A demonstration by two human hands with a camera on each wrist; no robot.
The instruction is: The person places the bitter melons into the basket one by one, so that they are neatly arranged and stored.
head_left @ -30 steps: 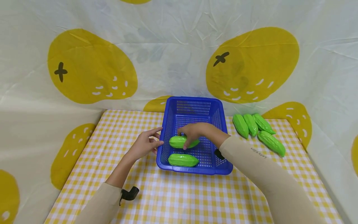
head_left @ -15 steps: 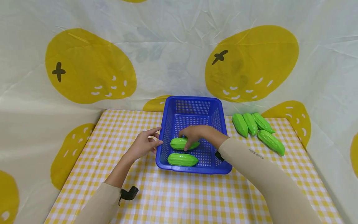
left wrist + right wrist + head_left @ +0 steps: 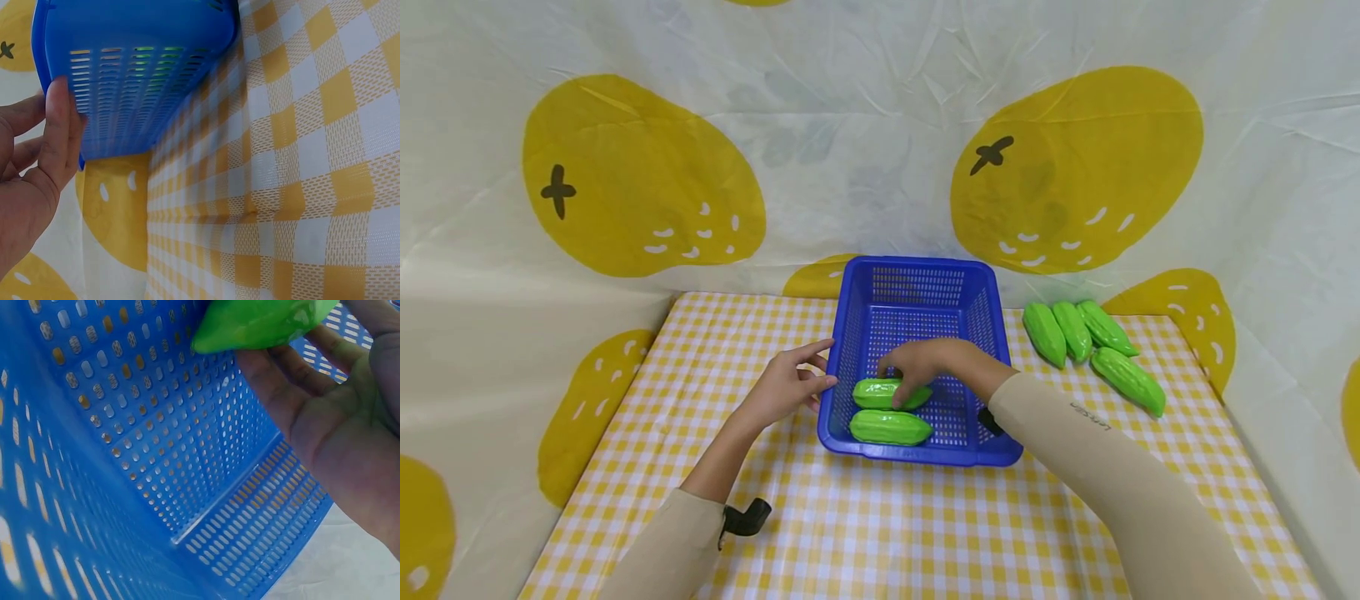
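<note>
A blue plastic basket (image 3: 917, 263) stands at the back middle of the table. Inside it, my right hand (image 3: 919, 363) holds a glossy green bitter melon (image 3: 868, 392) between thumb and fingers. A second bitter melon (image 3: 889, 427) lies parallel to it along the basket's near wall, close beside it. In the right wrist view the pointed end of the held melon (image 3: 256, 325) shows above the fingers, over the perforated basket floor. My left hand (image 3: 784, 388) is at the basket's left side. The left wrist view shows its straightened fingertips (image 3: 57, 94) against the outer wall.
Several more bitter melons (image 3: 1074, 332) lie right of the basket on the yellow-and-white checked tablecloth (image 3: 880, 533). Patterned fabric (image 3: 865, 167) hangs just behind the basket and along both sides of the table.
My right hand has moved the held bitter melon toward the near wall, closing the gap to the other one. The left hand has stayed at the basket's side.
</note>
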